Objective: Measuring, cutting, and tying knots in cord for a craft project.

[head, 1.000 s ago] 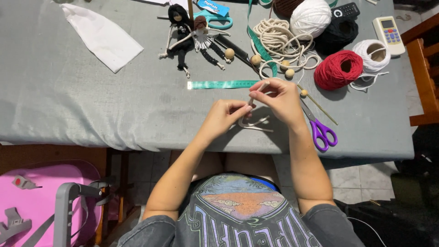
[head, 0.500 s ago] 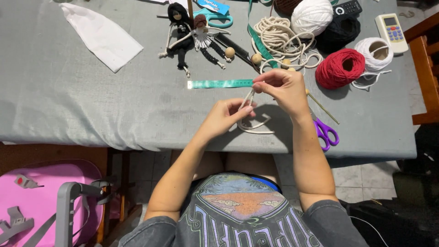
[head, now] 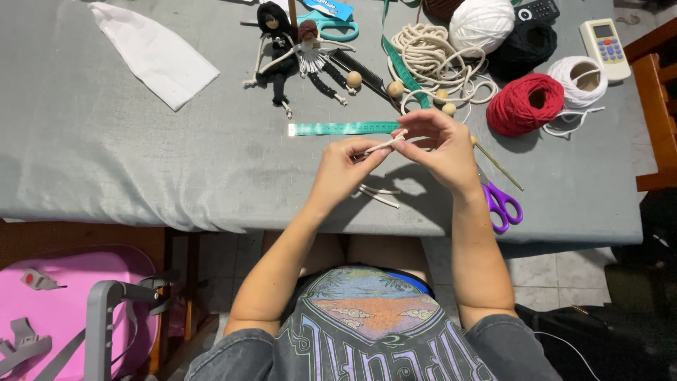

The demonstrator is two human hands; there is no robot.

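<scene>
Both hands work a short piece of cream cord (head: 386, 144) held just above the grey-covered table (head: 141, 155). My left hand (head: 343, 168) pinches one end of it and my right hand (head: 441, 148) grips the other end between thumb and fingers. Below the hands, a few loose cut lengths of cord (head: 377, 195) lie on the cloth. A green tape measure (head: 345, 128) stretches flat just beyond my fingers. Purple-handled scissors (head: 502, 204) rest right of my right wrist.
At the back lie yarn dolls (head: 293, 53), wooden beads (head: 354, 79), a cream rope coil (head: 430, 56), white, black and red yarn balls (head: 525, 104), a white cord spool (head: 578, 77), teal scissors (head: 331, 28), a remote (head: 604, 48). White cloth (head: 151, 53) lies far left.
Both hands have lifted from the table surface and moved slightly away from me, drawing the cord piece up between them. The loose cut lengths stay on the cloth below.
</scene>
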